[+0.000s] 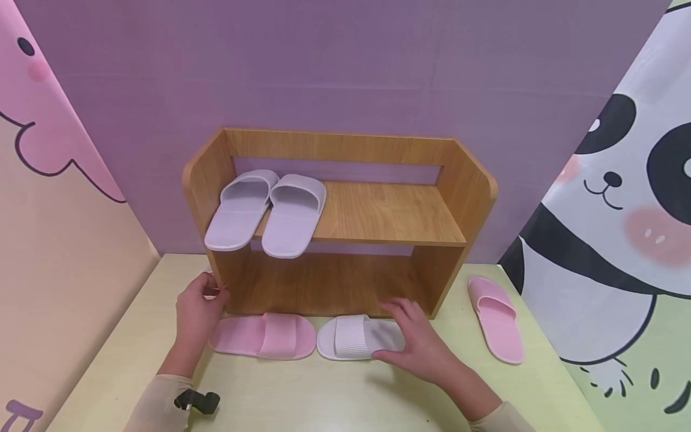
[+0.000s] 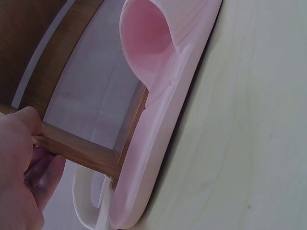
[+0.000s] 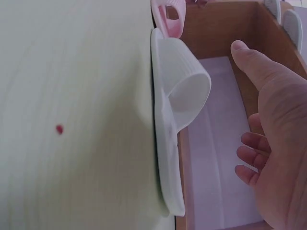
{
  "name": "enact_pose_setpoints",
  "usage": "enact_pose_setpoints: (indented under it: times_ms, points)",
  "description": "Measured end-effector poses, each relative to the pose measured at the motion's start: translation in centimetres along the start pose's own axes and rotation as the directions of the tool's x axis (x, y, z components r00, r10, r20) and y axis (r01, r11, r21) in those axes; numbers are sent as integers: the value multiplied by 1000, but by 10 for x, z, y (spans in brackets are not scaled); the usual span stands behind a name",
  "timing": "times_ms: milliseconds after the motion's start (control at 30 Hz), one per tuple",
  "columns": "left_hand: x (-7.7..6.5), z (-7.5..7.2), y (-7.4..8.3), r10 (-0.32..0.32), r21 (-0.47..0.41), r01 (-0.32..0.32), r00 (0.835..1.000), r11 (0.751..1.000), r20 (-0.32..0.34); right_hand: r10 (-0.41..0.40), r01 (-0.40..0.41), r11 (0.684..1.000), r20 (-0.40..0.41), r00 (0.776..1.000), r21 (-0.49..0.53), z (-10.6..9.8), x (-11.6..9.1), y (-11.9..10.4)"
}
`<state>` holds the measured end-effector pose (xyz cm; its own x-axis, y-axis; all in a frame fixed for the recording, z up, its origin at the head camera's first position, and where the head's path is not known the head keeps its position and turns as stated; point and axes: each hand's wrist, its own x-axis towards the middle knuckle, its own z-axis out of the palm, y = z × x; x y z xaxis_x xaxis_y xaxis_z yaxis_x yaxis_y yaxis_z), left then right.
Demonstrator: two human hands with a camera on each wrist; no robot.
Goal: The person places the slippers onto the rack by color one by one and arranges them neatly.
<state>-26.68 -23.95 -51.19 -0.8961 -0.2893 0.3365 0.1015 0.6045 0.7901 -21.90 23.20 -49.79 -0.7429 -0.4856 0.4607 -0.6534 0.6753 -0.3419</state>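
A wooden two-tier shoe rack (image 1: pixel 388 210) stands against the purple backdrop. My left hand (image 1: pixel 198 309) pinches the front edge of its left side panel (image 2: pixel 76 148), thumb on one face and fingers on the other. Along the rack's foot lie a pink slipper (image 1: pixel 237 336) and a white slipper (image 1: pixel 351 337), end to end and sideways. My right hand (image 1: pixel 418 342) is over the right end of the white slipper, thumb and fingers apart, holding nothing. In the right wrist view the hand (image 3: pixel 283 129) appears beside the white slipper (image 3: pixel 168 158), not around it.
Two pale lilac slippers (image 1: pixel 237 216) sit side by side on the upper tier's left half, toes overhanging the front. Another pink slipper (image 1: pixel 499 324) lies right of the rack. A white looped thing (image 2: pixel 88 201) shows outside the left panel. Printed cartoon walls flank the table (image 1: pixel 302 396).
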Motion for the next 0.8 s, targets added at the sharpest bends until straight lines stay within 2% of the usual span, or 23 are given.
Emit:
enact_pose_setpoints:
  times_ms: [433, 800]
  points:
    - [0, 1, -2, 0, -1, 0, 1000, 1000, -7, 44, -42, 997, 25, 999, -61, 3, -15, 19]
    - [0, 2, -4, -4, 0, 4, 1000, 1000, 0, 61, -55, 994, 61, 996, -97, 6, -21, 32]
